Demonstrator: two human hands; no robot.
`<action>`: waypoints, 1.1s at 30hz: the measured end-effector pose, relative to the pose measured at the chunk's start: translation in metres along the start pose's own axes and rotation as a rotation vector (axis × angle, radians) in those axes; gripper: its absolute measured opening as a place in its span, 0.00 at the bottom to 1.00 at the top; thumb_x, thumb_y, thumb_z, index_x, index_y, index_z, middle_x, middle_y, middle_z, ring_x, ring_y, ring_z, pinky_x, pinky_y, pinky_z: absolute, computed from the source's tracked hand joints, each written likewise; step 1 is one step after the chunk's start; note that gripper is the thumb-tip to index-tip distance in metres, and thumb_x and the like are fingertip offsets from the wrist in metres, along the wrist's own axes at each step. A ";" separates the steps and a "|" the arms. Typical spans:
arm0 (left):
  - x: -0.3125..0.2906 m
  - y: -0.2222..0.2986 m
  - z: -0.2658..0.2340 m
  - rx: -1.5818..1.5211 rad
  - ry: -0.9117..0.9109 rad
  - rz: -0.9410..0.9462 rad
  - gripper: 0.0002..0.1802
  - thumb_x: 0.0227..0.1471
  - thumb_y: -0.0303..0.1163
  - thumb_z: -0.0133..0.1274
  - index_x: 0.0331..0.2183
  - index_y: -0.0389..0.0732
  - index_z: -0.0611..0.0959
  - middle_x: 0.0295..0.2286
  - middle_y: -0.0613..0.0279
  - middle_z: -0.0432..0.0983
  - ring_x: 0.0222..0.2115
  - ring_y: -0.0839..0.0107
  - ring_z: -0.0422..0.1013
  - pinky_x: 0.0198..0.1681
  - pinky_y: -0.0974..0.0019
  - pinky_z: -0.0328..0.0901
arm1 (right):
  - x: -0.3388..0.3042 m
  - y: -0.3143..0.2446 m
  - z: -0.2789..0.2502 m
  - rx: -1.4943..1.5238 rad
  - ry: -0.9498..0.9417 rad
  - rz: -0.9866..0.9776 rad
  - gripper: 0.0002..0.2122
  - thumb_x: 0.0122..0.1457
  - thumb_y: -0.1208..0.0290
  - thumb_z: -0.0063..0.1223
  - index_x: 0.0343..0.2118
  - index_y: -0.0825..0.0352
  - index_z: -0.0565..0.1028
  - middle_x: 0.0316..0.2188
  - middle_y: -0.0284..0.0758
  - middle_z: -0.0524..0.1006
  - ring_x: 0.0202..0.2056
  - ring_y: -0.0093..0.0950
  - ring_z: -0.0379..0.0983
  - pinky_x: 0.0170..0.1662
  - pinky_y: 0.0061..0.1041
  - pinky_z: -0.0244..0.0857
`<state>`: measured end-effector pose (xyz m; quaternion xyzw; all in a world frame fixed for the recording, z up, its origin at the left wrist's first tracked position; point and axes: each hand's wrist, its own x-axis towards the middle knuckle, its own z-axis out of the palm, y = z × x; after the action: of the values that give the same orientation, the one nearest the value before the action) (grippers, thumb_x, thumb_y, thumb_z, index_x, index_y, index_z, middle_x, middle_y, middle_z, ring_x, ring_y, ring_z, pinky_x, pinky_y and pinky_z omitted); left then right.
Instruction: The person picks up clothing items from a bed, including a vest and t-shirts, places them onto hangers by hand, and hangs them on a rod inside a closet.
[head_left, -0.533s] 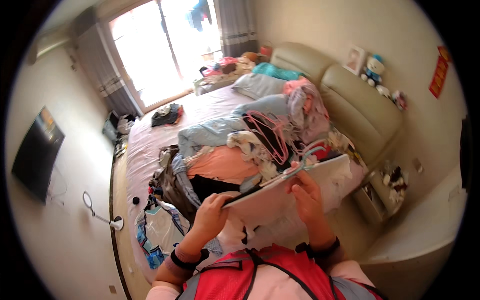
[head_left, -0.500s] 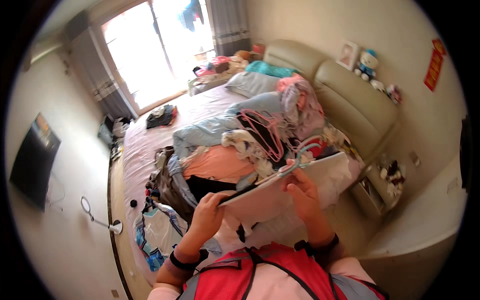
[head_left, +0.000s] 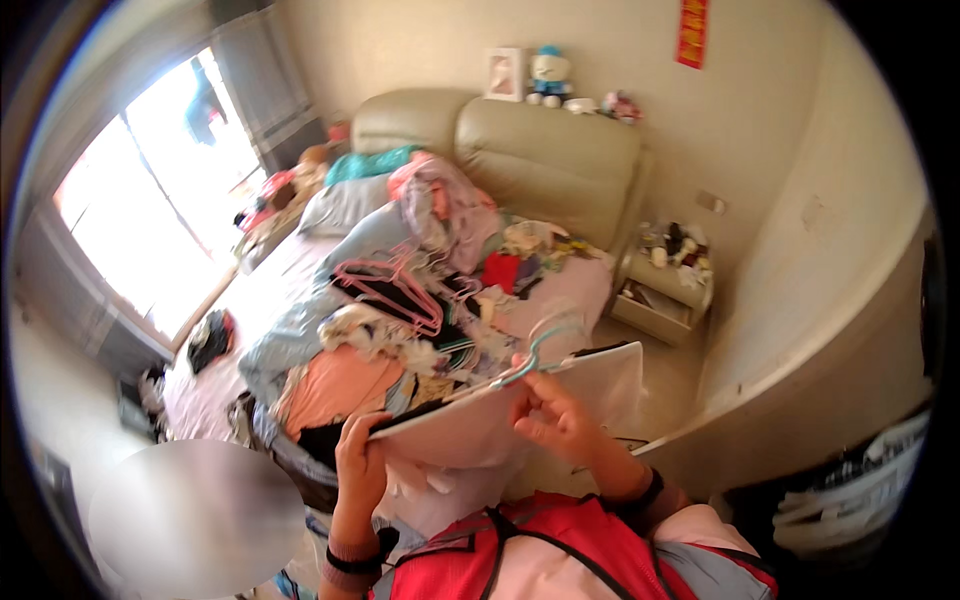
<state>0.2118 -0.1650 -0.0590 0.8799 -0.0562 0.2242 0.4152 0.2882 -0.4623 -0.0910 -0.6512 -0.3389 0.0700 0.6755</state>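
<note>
A pale garment hangs spread over a clothes hanger, whose light-blue hook rises above its upper edge. Black fabric shows along the same edge, behind the pale cloth. My left hand grips the garment's left corner, fingers over the top. At the base of the hook, my right hand has its index finger raised against the hanger and its other fingers curled. The hanger's bar is hidden by the cloth. Just beyond lie pink hangers on a heap of clothes, with an orange garment nearer to me.
The bed is strewn with clothes and bedding up to its padded headboard. A bedside cabinet with an open drawer stands right of it. The wall curves in on the right. A blurred oval patch covers the lower left.
My view has swung to the right, so the bed now appears further left and the cabinet shows fully. Both hands still hold the hung garment in front of me.
</note>
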 end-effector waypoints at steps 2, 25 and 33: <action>0.004 0.000 0.000 -0.077 -0.031 0.036 0.20 0.40 0.16 0.41 0.38 0.33 0.80 0.30 0.50 0.72 0.33 0.58 0.71 0.39 0.67 0.64 | -0.020 -0.004 0.007 -0.027 0.045 -0.058 0.34 0.60 0.80 0.51 0.67 0.69 0.47 0.54 0.32 0.65 0.39 0.22 0.67 0.46 0.24 0.63; 0.015 0.077 0.107 -0.571 -1.102 0.633 0.12 0.56 0.27 0.53 0.43 0.38 0.81 0.32 0.55 0.76 0.27 0.69 0.71 0.23 0.70 0.63 | -0.215 -0.101 0.063 -0.543 1.393 -0.142 0.12 0.60 0.83 0.50 0.47 0.72 0.77 0.31 0.32 0.79 0.23 0.15 0.70 0.25 0.14 0.64; -0.010 0.146 0.136 -0.762 -1.212 0.880 0.13 0.53 0.23 0.54 0.43 0.35 0.80 0.29 0.53 0.74 0.25 0.65 0.69 0.25 0.67 0.64 | -0.278 -0.139 0.068 -0.753 1.579 -0.100 0.12 0.59 0.85 0.50 0.46 0.74 0.77 0.32 0.34 0.79 0.24 0.15 0.70 0.26 0.14 0.63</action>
<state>0.2086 -0.3636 -0.0358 0.5455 -0.6793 -0.1799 0.4567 -0.0091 -0.5743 -0.0691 -0.6735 0.1989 -0.5476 0.4549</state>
